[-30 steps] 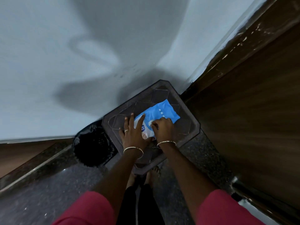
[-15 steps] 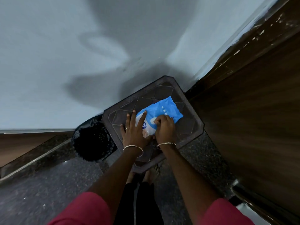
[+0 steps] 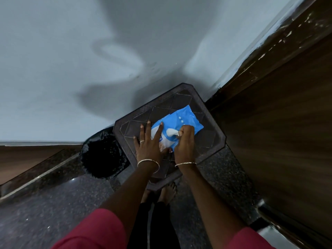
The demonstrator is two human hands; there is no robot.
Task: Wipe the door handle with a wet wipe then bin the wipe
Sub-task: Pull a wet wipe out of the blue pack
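A blue wet-wipe pack (image 3: 186, 121) lies on a dark brown plastic stool (image 3: 212, 141). My left hand (image 3: 150, 142) presses flat on the pack's near left end, fingers spread. My right hand (image 3: 185, 141) pinches a white wipe (image 3: 171, 132) that sticks out of the pack's opening. A bin lined with a black bag (image 3: 104, 155) stands on the floor just left of the stool. The door handle is out of view.
A dark wooden door (image 3: 280, 123) fills the right side, its frame meeting the pale wall (image 3: 71, 69) behind the stool. The floor is dark speckled granite (image 3: 45, 212). My bare feet (image 3: 167, 193) stand under the stool's near edge.
My right hand has pulled a bit of white wipe up out of the pack. The left hand still holds the pack down. The view has shifted slightly.
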